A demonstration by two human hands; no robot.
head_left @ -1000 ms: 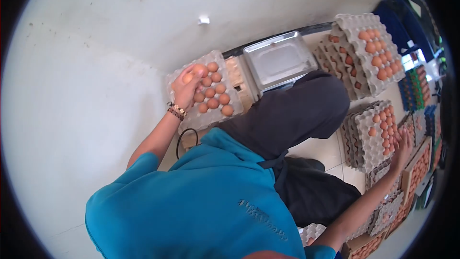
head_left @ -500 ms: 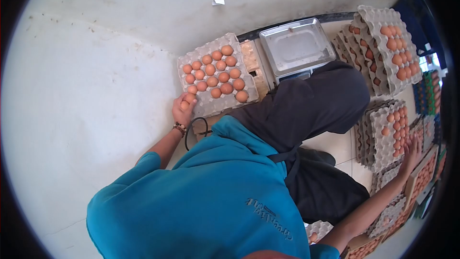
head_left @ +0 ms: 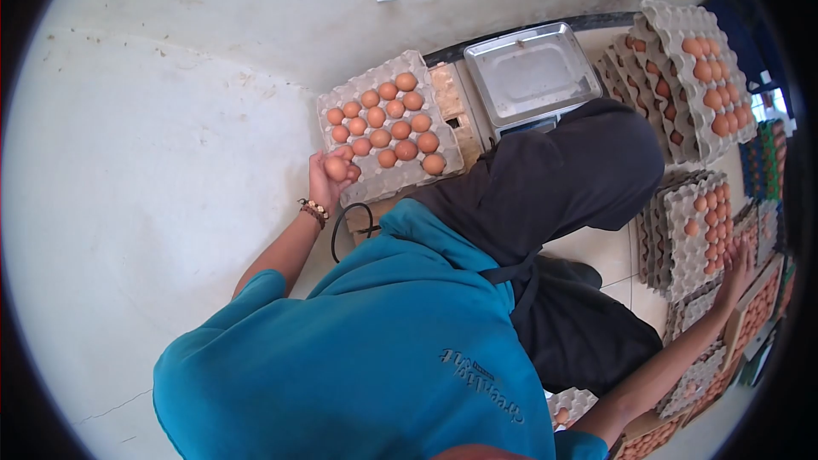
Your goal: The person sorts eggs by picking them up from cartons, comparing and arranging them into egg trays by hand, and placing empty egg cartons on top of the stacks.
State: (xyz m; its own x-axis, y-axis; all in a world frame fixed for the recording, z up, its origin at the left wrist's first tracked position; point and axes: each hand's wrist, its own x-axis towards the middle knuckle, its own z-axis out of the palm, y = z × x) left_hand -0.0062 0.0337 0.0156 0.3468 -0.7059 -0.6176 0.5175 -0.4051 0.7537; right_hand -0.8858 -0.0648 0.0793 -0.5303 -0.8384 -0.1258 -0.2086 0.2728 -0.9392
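My left hand [head_left: 324,179] is closed around a brown egg [head_left: 336,168] at the near left edge of a grey pulp egg tray [head_left: 375,184]. Another egg [head_left: 353,173] shows partly behind its fingers; I cannot tell whether it is held too. Rows of brown eggs fill much of this tray, with bare cups along its near and far sides. Over on the right, my right hand [head_left: 740,271] has its fingers stretched out beside a stack of egg trays [head_left: 682,268]. Nothing shows in that hand, and whether it touches the trays is unclear.
A metal-pan scale [head_left: 534,77] stands right of the egg tray. Taller stacked trays with eggs [head_left: 711,132] rise at the far right. Boxes of eggs [head_left: 754,311] sit by my right arm. A black cable [head_left: 336,234] loops near my left wrist. A pale wall borders the left.
My left hand has shifted slightly up and turned, so the egg it holds now faces the camera. My right hand stays by the tray stack with little movement.
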